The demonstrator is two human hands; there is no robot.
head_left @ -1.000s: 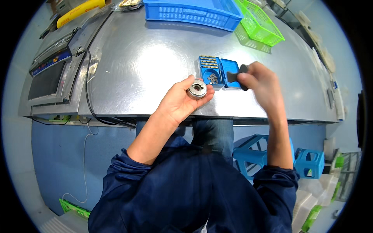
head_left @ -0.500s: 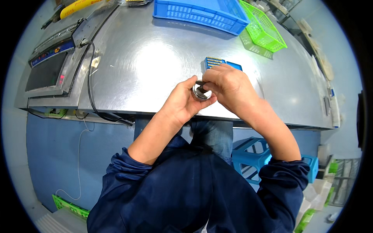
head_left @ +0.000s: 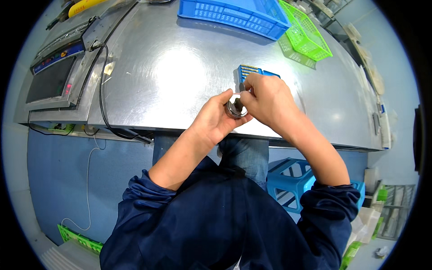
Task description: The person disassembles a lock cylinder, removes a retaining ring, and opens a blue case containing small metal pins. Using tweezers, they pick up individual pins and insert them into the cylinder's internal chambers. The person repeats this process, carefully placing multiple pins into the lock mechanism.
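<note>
My left hand [head_left: 212,114] is closed around a small round shiny metal piece [head_left: 233,110], cup-like with a bright rim, held just above the table's front edge. Over it, my right hand [head_left: 270,98] pinches a thin grey disc-like piece [head_left: 242,87], seen nearly edge-on; the fingers hide most of it. Just beyond the right hand lies an open blue bit case [head_left: 249,68] with rows of small gold-coloured bits. The hand covers part of this case.
A blue plastic crate [head_left: 234,20] and a green perforated basket [head_left: 308,33] stand at the back of the metal table [head_left: 135,85]. At left sits a device with a dark screen [head_left: 51,81], its black cable [head_left: 101,90] running over the table edge. A blue stool [head_left: 290,184] is below, right.
My right hand has lifted slightly from the round metal piece, and the grey disc-like piece now shows tilted up at its fingertips. My left hand keeps its hold.
</note>
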